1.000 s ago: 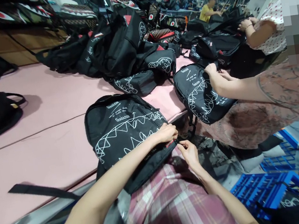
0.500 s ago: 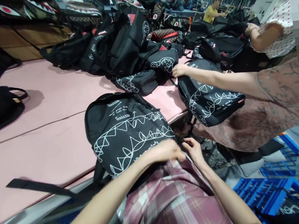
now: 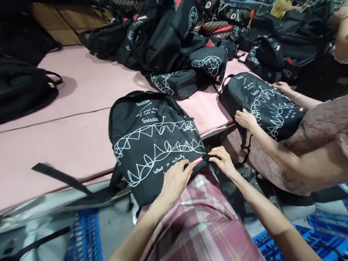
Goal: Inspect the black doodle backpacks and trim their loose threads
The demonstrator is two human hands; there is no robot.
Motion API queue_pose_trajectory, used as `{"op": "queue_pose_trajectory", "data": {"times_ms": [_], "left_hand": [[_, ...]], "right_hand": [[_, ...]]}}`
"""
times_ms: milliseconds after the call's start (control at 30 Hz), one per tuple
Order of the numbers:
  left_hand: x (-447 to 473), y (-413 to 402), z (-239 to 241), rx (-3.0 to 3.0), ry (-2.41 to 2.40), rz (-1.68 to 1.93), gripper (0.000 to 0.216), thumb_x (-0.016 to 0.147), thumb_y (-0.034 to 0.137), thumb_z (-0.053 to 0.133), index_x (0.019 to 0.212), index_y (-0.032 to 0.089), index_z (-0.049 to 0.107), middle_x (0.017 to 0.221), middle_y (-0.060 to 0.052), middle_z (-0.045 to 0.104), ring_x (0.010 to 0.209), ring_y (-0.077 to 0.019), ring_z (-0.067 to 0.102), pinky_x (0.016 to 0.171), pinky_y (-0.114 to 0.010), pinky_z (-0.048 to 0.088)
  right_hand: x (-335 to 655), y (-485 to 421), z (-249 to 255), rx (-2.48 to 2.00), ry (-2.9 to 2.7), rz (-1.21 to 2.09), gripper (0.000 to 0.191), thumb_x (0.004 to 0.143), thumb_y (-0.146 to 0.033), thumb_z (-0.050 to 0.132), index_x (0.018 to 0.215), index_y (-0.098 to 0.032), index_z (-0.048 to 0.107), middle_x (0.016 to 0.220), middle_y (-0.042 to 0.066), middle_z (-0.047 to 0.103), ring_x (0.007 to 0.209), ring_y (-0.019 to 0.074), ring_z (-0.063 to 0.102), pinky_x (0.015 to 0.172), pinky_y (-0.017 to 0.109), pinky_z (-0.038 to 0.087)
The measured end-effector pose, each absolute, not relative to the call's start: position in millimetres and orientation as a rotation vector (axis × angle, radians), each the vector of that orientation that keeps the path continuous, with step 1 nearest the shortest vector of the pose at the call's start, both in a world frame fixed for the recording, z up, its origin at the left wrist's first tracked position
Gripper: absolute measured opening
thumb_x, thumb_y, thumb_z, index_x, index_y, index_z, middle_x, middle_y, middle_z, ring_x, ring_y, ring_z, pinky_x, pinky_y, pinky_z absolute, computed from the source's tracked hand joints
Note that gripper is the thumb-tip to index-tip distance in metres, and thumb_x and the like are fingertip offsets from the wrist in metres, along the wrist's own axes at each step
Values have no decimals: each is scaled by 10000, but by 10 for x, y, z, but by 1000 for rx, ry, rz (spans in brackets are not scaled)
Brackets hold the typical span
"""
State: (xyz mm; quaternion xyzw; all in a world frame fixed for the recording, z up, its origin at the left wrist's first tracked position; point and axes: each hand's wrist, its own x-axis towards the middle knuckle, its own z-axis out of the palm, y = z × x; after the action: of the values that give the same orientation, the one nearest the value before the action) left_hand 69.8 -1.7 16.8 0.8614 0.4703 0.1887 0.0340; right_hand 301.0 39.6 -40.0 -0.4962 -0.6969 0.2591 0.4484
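Note:
A black backpack [image 3: 159, 145] with white scribbled lines and lettering lies at the pink table's front edge, its lower end against my plaid-covered lap. My left hand [image 3: 177, 179] pinches the bag's fabric beside a small red label [image 3: 196, 161] near the bottom edge. At the lower right corner of the same bag, my right hand [image 3: 223, 161] has its fingertips pressed together. What lies between those fingertips is too small to make out. A loose black strap [image 3: 61, 179] extends from the bag's left side.
A co-worker on the right has both hands on a similar backpack [image 3: 269, 101]. Black bags [image 3: 156, 43] are heaped at the back of the pink table [image 3: 88, 141]. Another dark bag [image 3: 12, 94] lies at the left. Blue plastic crates [image 3: 307, 243] stand below.
My left hand has shifted left off the bag's corner, uncovering the red label. My right hand stays by the corner. The co-worker's hands have moved down onto their bag. The view has turned left.

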Motion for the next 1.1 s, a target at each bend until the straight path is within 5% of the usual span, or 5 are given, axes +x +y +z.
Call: {"op": "queue_pose_trajectory", "data": {"times_ms": [467, 1100], "left_hand": [[772, 125, 37, 2621, 1534, 715, 259, 923, 251, 366, 817, 162, 585, 768, -36, 594, 711, -139, 527, 623, -250, 409], [757, 145, -36, 2494, 1492, 822, 253, 919, 249, 377, 796, 165, 582, 759, -31, 587, 706, -135, 522, 617, -249, 402]], "right_hand": [[3086, 494, -371, -1133, -1775, 734, 143, 755, -326, 657, 846, -228, 707, 857, 39, 651, 864, 181, 548, 806, 353, 446], [3047, 524, -339, -1106, -1866, 697, 168, 772, -381, 632, 825, -243, 711, 810, 43, 652, 805, 188, 551, 754, 361, 460]]}}
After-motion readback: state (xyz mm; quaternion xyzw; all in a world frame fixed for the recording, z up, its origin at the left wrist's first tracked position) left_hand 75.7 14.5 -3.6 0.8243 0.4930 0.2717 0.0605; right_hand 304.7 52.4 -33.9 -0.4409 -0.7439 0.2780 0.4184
